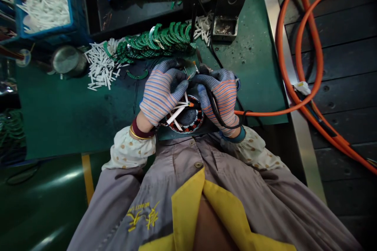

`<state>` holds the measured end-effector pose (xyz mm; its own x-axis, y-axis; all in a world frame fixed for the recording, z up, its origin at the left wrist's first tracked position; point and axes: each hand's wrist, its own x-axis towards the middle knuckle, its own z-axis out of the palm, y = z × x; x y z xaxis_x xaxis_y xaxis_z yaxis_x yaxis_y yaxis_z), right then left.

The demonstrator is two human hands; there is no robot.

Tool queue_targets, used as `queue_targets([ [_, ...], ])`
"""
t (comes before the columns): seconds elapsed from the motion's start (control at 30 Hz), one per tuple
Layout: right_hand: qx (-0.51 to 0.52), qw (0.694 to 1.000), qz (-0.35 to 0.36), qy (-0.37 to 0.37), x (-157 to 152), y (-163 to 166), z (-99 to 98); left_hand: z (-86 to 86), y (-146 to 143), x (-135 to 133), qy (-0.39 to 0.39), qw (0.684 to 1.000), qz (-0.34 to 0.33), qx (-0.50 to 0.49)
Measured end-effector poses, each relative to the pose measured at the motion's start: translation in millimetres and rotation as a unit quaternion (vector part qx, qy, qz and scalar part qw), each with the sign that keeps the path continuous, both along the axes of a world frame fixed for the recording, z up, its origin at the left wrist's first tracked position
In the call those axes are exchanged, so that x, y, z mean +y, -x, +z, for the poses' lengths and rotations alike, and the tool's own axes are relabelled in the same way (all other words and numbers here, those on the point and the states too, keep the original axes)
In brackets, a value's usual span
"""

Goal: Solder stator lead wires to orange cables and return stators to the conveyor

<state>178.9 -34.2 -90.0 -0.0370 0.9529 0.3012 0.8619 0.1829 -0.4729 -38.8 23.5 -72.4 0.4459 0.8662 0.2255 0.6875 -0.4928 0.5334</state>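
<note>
Yellow collar (188, 204) nearest the lens, cut off at the bottom edge; gray jacket (188, 159) beyond it. 2 hands in striped gloves over a green mat (59, 113).

Left hand (161, 92): thumb and index pinch thin wires (189, 75); other fingers mostly hidden behind. Right hand (220, 96): fingers curled toward the same wires, tips dark and blurred; can't tell if they grip. A black cable (217, 113) loops across the right hand; where it ends is hidden.

Ring-shaped part (191, 128) with red, black and white segments lies just below and between the 2 hands, at the near edge of the mat, upper rim partly covered. White sleeves (176, 114) stick out over it, top ends running under the left fingers.

Beyond the hands: row of green curved boards (167, 41), overlapping, count unclear; pile of white tubes (101, 62) at its left end. Metal tray (225, 29) to the right, contents too small to tell. Blue bin (72, 0) cut off at the top. Orange hose (265, 113) runs off the right edge, its other end hidden near the right wrist.
</note>
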Motion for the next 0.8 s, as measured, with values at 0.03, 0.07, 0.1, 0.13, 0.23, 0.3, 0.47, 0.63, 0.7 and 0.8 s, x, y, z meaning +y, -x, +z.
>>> queue_targets([
  [0.03,0.002,1.0,0.0,-0.009,0.9,0.6,-4.3,-1.1,-0.1,1.3,0.011,1.0,0.003,0.005],
  [0.07,0.003,1.0,0.001,-0.02,1.0,1.2,-8.7,-2.2,-0.5,2.1,0.018,1.0,0.009,0.01],
  [0.1,0.004,0.999,-0.003,-0.038,-0.2,1.3,-13.2,-3.2,-1.0,2.6,0.022,1.0,0.018,0.012],
  [0.13,0.002,0.998,-0.011,-0.056,-3.4,0.7,-18.1,-3.9,-1.5,2.8,0.022,0.999,0.028,0.012],
  [0.23,0.012,0.995,-0.028,-0.099,-24.7,-6.9,-35.4,-4.9,-0.6,4.3,0.005,1.0,0.03,0.006],
  [0.3,0.031,0.992,-0.012,-0.119,-42.6,-15.0,-48.2,-4.5,2.6,7.1,-0.002,1.0,0.005,0.003],
  [0.47,0.031,0.981,0.012,-0.193,-58.4,-24.7,-64.5,2.0,8.8,12.9,0.022,0.999,-0.02,0.018],
  [0.63,0.064,0.969,0.023,-0.238,-50.6,-21.5,-58.0,7.9,6.5,11.2,0.014,1.0,-0.02,0.013],
  [0.7,0.073,0.974,0.024,-0.212,-50.8,-21.9,-56.8,7.5,6.3,11.2,0.007,1.0,-0.02,0.014],
  [0.8,0.1,0.969,0.044,-0.221,-51.2,-22.5,-58.8,4.8,7.0,12.6,0.004,1.0,-0.014,0.015],
])
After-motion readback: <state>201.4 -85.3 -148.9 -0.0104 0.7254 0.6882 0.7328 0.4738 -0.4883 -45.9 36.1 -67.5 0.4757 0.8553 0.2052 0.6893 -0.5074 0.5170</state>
